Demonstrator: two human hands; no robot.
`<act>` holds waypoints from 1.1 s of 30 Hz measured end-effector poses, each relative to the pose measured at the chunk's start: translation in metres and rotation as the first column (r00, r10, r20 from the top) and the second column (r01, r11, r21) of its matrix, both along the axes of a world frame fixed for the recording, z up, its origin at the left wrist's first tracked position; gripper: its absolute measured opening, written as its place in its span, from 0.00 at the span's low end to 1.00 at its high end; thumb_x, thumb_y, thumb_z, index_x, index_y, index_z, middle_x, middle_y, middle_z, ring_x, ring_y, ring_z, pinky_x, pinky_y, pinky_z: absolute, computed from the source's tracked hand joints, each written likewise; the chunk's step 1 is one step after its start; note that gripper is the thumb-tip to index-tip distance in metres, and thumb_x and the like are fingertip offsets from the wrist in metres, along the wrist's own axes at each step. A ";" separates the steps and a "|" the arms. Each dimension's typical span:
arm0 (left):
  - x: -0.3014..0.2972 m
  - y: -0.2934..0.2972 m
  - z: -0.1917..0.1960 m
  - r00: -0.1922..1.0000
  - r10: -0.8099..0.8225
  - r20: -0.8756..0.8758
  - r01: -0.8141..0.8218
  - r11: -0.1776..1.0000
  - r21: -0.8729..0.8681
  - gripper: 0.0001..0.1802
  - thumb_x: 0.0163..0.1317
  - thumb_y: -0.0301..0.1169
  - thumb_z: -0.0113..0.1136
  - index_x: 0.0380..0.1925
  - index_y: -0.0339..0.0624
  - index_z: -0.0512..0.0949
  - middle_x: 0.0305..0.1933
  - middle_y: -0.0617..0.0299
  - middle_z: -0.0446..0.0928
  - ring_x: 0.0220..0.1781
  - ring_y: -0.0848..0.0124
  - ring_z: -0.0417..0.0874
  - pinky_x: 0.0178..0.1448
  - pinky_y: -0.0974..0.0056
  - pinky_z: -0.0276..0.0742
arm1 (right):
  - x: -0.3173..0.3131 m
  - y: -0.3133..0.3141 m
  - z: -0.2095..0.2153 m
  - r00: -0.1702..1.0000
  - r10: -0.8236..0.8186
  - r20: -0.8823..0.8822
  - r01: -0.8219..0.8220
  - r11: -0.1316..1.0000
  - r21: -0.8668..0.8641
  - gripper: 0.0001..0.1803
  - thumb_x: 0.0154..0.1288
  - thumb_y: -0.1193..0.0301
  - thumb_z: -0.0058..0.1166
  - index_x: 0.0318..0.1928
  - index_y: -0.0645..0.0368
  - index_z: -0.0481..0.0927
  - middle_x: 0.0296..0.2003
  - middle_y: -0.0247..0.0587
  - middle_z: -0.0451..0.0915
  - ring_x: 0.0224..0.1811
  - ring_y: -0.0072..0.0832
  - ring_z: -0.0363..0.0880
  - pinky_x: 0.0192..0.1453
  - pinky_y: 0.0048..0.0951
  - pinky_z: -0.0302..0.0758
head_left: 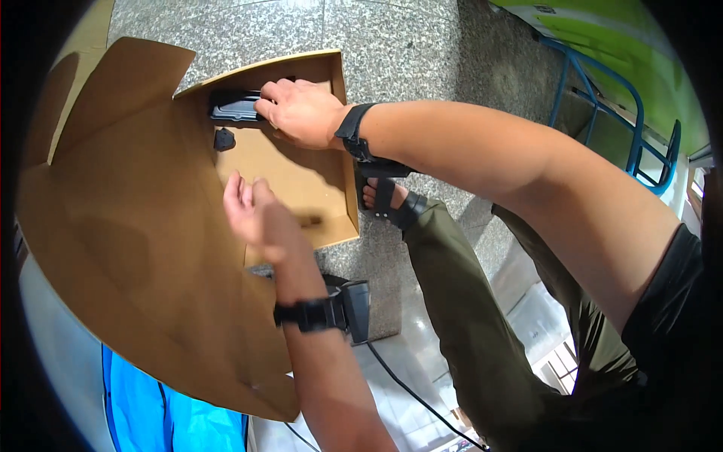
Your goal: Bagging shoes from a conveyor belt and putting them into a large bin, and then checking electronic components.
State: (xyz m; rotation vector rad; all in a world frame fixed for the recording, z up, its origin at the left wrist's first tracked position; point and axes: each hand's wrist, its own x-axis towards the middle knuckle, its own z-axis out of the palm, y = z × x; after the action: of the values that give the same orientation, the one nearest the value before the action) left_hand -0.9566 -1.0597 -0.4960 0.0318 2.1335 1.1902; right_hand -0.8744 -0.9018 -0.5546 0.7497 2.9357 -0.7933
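Note:
An open cardboard box (350, 151) lies low over the speckled floor. My right hand (301, 113) reaches into its far part, fingers curled down on the near-right end of a long black plastic piece (237, 107) with a shiny, ridged grey top. The hand hides that piece's right end. Just below it on the box bottom sits a small black angular part (224, 139). Above the box's left-front part hovers my left hand (260, 215), a little blurred, palm turned up, fingers loosely apart and nothing in them. Black straps circle both wrists.
The box's large brown lid (143, 248) spreads out at the left, with a side flap (124, 90) standing up. A bright blue bag-like thing (173, 407) lies at the lower left. Blue metal tubing (636, 98) stands at the upper right. My sandalled foot (392, 200) is beside the box; a black cable (407, 403) hangs below.

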 end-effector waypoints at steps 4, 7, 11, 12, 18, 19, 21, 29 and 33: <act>0.037 0.039 -0.042 0.617 -0.537 -0.575 0.301 0.836 -0.458 0.40 0.60 0.32 0.68 0.73 0.42 0.64 0.71 0.41 0.63 0.71 0.47 0.66 0.73 0.47 0.64 | 0.004 0.006 -0.025 0.999 -0.039 0.026 0.040 0.999 -0.025 0.18 0.59 0.68 0.59 0.51 0.55 0.78 0.44 0.45 0.75 0.46 0.43 0.79 0.46 0.40 0.82; 0.039 0.042 -0.047 0.663 -0.536 -0.523 0.300 0.830 -0.471 0.45 0.58 0.33 0.70 0.74 0.42 0.61 0.76 0.38 0.54 0.77 0.42 0.56 0.78 0.44 0.55 | 0.012 0.020 -0.026 0.990 0.132 -0.053 -0.130 0.990 0.049 0.10 0.61 0.67 0.55 0.42 0.54 0.85 0.43 0.43 0.79 0.46 0.42 0.81 0.44 0.37 0.83; 0.011 -0.017 -0.087 0.663 -0.486 -0.569 0.197 0.847 -0.494 0.46 0.57 0.35 0.67 0.76 0.41 0.59 0.77 0.34 0.55 0.75 0.38 0.60 0.77 0.38 0.54 | 0.016 -0.004 -0.017 0.950 0.299 0.087 -0.285 0.948 -0.143 0.11 0.61 0.66 0.56 0.41 0.49 0.88 0.44 0.36 0.81 0.52 0.39 0.80 0.49 0.38 0.84; 0.011 -0.005 -0.082 0.695 -0.556 -0.456 0.194 0.755 -0.626 0.43 0.60 0.35 0.64 0.76 0.46 0.61 0.77 0.33 0.55 0.75 0.37 0.61 0.76 0.37 0.56 | 0.027 -0.002 -0.021 0.965 0.246 0.088 -0.231 0.960 -0.158 0.11 0.61 0.66 0.56 0.41 0.48 0.89 0.44 0.36 0.81 0.52 0.39 0.80 0.51 0.37 0.83; -0.005 0.015 -0.075 0.462 -0.741 -0.488 0.403 0.665 -0.629 0.34 0.64 0.32 0.59 0.72 0.56 0.66 0.75 0.38 0.59 0.75 0.39 0.61 0.75 0.39 0.60 | 0.057 0.017 0.030 0.990 -0.137 -0.030 0.107 0.875 -0.472 0.14 0.47 0.73 0.61 0.38 0.57 0.84 0.39 0.43 0.77 0.47 0.45 0.77 0.52 0.42 0.78; -0.006 0.022 -0.073 0.431 -0.767 -0.475 0.501 0.641 -0.582 0.32 0.64 0.32 0.59 0.70 0.55 0.69 0.75 0.38 0.60 0.75 0.41 0.62 0.75 0.40 0.61 | 0.059 0.018 0.042 0.963 -0.268 0.004 0.220 0.781 -0.585 0.12 0.49 0.73 0.61 0.37 0.60 0.82 0.33 0.43 0.78 0.38 0.40 0.80 0.47 0.40 0.78; -0.007 0.029 -0.075 0.456 -0.765 -0.455 0.482 0.642 -0.596 0.26 0.62 0.29 0.61 0.61 0.49 0.73 0.69 0.40 0.67 0.70 0.44 0.68 0.73 0.43 0.64 | 0.073 0.029 0.068 0.908 -0.310 0.281 0.392 0.394 -0.831 0.07 0.55 0.72 0.62 0.35 0.60 0.81 0.28 0.37 0.79 0.31 0.29 0.81 0.40 0.36 0.78; 0.062 0.030 -0.001 0.923 -0.062 0.381 -0.047 0.962 0.269 0.22 0.56 0.19 0.51 0.53 0.35 0.75 0.41 0.59 0.77 0.40 0.70 0.78 0.38 0.64 0.77 | 0.134 0.048 0.155 0.734 -0.371 0.569 0.288 -0.589 -0.755 0.08 0.64 0.75 0.62 0.44 0.56 0.82 0.31 0.25 0.80 0.25 0.10 0.73 0.27 0.20 0.75; 0.084 0.052 0.158 0.492 -0.056 0.869 -0.294 0.929 0.226 0.22 0.69 0.37 0.48 0.61 0.43 0.70 0.41 0.65 0.78 0.35 0.77 0.75 0.27 0.75 0.67 | 0.155 0.054 0.255 0.824 -0.321 0.466 0.307 -0.439 -0.844 0.17 0.59 0.78 0.60 0.50 0.57 0.84 0.38 0.25 0.84 0.36 0.08 0.75 0.34 0.13 0.68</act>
State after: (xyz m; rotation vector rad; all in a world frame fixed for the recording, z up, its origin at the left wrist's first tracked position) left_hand -0.8722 -1.0078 -0.3380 -0.4876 1.0034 1.2672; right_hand -0.7198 -0.8474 -0.2995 1.1721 0.6572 -2.5857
